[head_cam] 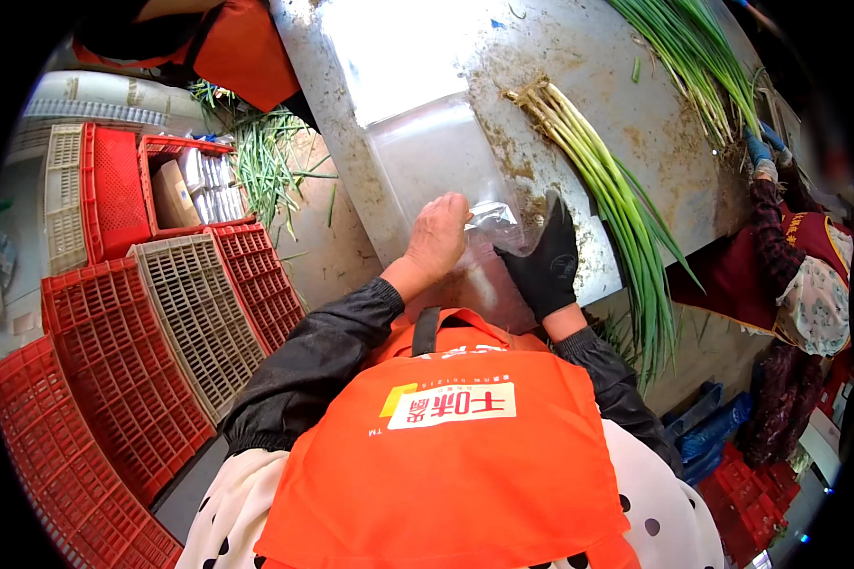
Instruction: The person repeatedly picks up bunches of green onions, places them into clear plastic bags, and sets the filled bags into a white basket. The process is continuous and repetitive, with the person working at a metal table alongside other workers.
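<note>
My bare left hand (439, 236) pinches the near part of a clear plastic bag (438, 153), its fingers curled closed on the film. The bag lies flat on the metal table, and strong glare covers the sheet beyond it. My right hand (546, 259), in a black glove, is at the bag's near right side with thumb and fingers spread; the film touches or passes close to the thumb. Just right of this hand lies a bunch of green onions (598, 160), roots pointing away from me and green tops hanging over the table's near edge.
More green onions (690, 64) lie at the upper right, near a co-worker's blue-gloved hands (761, 149). Red and beige plastic crates (192, 320) stand at the left. Onion leaves (270, 160) litter the floor. Another person in orange (245, 53) is at the upper left.
</note>
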`<state>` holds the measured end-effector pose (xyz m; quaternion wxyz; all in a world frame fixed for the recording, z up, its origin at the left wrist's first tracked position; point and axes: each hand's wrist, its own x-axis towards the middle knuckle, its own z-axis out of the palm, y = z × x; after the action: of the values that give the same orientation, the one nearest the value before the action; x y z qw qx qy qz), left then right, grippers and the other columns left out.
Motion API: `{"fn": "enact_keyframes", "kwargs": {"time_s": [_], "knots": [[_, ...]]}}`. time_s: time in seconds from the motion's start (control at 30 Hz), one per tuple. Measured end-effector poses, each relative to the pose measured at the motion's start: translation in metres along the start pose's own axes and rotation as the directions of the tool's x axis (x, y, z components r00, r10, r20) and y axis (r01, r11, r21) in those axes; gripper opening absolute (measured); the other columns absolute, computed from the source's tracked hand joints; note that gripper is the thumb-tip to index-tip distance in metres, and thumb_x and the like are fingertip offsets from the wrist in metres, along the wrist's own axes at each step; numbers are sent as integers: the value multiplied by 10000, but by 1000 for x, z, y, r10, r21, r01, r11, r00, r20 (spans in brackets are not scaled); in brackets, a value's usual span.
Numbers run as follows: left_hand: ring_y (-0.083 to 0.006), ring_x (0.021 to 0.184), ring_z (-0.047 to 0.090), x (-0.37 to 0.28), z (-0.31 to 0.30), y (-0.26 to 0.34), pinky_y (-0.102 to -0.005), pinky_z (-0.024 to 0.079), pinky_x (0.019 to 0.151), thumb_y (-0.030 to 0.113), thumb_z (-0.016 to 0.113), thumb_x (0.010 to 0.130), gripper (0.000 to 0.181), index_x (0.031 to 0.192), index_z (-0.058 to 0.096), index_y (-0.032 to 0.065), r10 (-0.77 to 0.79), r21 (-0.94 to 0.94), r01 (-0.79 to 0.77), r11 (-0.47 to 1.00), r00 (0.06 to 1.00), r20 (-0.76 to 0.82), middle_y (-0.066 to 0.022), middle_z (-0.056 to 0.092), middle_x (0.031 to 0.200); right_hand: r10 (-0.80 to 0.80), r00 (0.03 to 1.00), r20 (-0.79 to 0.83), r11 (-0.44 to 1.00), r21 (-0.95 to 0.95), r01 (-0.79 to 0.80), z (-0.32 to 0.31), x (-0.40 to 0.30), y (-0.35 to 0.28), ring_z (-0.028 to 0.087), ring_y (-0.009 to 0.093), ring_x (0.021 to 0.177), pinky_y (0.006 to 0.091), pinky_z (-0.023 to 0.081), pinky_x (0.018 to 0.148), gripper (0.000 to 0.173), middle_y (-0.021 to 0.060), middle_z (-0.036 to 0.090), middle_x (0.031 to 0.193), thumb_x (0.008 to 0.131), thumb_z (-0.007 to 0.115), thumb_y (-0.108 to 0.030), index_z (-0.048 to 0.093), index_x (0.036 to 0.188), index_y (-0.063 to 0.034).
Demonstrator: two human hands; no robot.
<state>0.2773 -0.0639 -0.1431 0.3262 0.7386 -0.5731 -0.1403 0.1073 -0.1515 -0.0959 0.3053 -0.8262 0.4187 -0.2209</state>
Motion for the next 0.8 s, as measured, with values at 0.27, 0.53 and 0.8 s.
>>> {"fn": "enact_keyframes", "kwargs": {"time_s": [0.27,0.53,0.8], "knots": [[-405,864,562,5,-6,6,-463,452,747,70,601,847,173,975,497,18,-74,-69,78,995,996,54,-174,562,886,-369,899,236,894,-174,413,53,44,35,544,344,1119,458,397,993,159,72,634,1157,733,658,-161,690,885,-125],[-342,860,556,3,-18,8,-420,471,747,89,590,794,100,862,540,35,135,219,-153,964,986,93,-146,528,886,-438,860,260,855,-175,488,55,54,40,595,289,996,431,440,846,61,40,687,1048,750,644,-198,685,760,-155],[-368,803,571,2,-4,11,-457,482,666,82,553,815,72,869,526,41,-6,74,-3,997,992,126,-150,532,858,-413,771,485,794,-223,566,35,75,39,595,312,1013,437,444,868,177,88,678,1066,762,666,-276,692,846,-122]]}}
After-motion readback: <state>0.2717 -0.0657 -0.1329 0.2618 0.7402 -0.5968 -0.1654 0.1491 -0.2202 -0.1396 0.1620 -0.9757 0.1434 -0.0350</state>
